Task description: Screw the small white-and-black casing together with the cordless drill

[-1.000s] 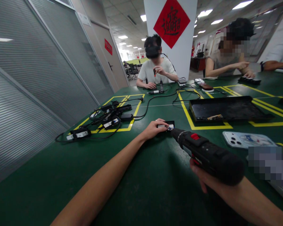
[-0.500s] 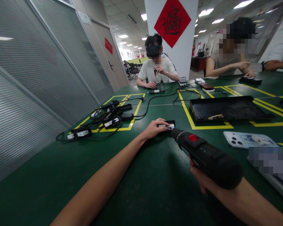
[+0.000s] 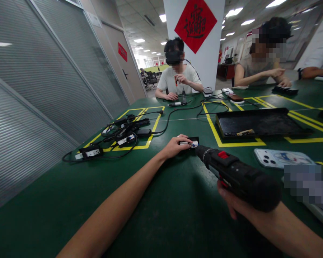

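Note:
In the middle of the green table, my left hand (image 3: 174,147) grips a small black case (image 3: 195,139) with a pale part inside, its fingers closed on it. My right hand (image 3: 233,200) is wrapped round the handle of a black cordless drill (image 3: 237,175) with red switches. The drill points away from me and to the left, and its chuck (image 3: 201,152) is close to the case. A thin bit reaches the case near my left fingertips. Whether the bit sits in a screw is too small to tell. The drill body covers part of my right hand.
Black adapters with cables (image 3: 126,134) lie tangled at left. A black tray (image 3: 261,123) holds a small yellowish piece at right. A phone (image 3: 282,158) lies nearer me. Across the table, one person (image 3: 177,79) holds a screwdriver; another person (image 3: 261,73) handles black parts.
The drill's rear end has shifted slightly right and up, while its tip stays at the case. My left hand keeps its hold.

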A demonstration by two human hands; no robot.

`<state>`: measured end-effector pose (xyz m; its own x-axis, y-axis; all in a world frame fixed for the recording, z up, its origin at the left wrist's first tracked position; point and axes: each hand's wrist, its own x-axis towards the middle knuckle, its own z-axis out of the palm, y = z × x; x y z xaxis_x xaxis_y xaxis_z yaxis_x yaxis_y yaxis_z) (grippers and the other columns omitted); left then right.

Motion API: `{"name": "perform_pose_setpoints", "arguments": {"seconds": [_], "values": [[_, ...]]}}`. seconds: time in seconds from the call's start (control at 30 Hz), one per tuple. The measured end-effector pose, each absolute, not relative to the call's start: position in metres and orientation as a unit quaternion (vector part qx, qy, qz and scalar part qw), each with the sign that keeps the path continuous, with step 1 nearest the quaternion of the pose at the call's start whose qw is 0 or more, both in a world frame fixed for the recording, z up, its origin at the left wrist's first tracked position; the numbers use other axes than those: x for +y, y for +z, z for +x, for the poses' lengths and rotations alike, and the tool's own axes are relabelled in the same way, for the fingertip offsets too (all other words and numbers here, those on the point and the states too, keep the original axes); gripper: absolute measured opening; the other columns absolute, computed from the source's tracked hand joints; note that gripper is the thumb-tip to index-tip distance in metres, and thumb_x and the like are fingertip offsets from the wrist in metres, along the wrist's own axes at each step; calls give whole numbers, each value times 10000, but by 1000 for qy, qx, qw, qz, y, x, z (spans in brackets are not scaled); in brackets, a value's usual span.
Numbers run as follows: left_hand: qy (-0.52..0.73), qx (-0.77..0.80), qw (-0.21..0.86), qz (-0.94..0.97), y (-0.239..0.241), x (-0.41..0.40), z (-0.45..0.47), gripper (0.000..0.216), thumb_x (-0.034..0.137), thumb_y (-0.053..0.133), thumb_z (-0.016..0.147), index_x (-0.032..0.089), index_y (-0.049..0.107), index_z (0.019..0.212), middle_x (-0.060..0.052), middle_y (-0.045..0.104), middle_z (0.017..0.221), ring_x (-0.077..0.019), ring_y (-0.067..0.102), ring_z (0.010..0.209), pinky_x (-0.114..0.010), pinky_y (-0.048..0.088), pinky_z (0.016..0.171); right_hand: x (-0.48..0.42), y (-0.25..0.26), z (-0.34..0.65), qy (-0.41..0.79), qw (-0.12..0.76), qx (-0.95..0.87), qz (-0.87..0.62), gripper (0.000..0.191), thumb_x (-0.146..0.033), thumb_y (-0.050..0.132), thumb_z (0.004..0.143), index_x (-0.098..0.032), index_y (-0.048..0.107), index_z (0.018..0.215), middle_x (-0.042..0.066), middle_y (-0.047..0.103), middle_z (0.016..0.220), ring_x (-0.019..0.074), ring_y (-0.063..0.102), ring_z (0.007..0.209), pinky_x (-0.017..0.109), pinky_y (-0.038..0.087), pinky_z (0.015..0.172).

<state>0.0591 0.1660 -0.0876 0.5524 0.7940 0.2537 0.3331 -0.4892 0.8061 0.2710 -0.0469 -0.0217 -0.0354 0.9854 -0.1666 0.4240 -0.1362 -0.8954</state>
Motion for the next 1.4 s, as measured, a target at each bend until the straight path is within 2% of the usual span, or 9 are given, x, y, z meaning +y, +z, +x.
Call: {"name": "perform_pose_setpoints", "arguments": {"seconds": [0.17,0.3,0.4,0.67,0.97,1.23,1.4], "values": [[306,357,358,806,-87,166,59,280,320,621,754,196,683,998,-74,540,1146,-200,495,1109,-357,357,987,-47,-34,277,423,331,-572,-620,226,-445,548,805,-261,583,932,-35,603,498,191,618,473,332,524,541],[316,346,360,807,-89,168,58,272,322,637,743,198,689,979,-74,548,1125,-206,478,1134,-353,343,1000,-48,-27,278,448,292,-584,-611,233,-457,517,827,-255,614,891,-20,606,527,191,622,518,324,511,550],[320,337,364,807,-89,168,58,275,333,636,745,195,687,977,-73,559,1096,-202,484,1122,-348,343,1001,-48,-21,279,456,295,-584,-603,213,-432,526,822,-254,637,858,-14,606,537,185,616,527,313,500,551],[316,342,353,811,-89,167,58,294,314,650,732,181,669,993,-67,556,1093,-183,512,1061,-321,362,979,-44,-23,284,471,282,-593,-589,198,-416,483,868,-246,566,930,-45,566,550,155,558,522,316,463,603],[310,337,344,820,-91,168,58,293,298,655,724,165,654,984,-65,552,1055,-168,531,991,-308,400,923,-47,-22,285,435,248,-608,-616,299,-484,438,873,-231,593,913,-9,620,579,206,634,631,380,488,715],[303,333,336,827,-90,169,56,282,263,641,724,174,648,991,-62,559,1059,-176,527,998,-319,395,923,-45,-18,287,476,262,-605,-581,254,-455,445,882,-243,563,958,-27,589,594,177,583,593,351,473,663],[300,328,342,828,-90,169,55,287,226,620,723,175,644,1005,-61,549,1092,-184,516,1022,-327,391,928,-45,-15,285,470,274,-588,-598,255,-469,458,851,-251,589,869,3,616,635,213,615,720,346,472,664]]}}
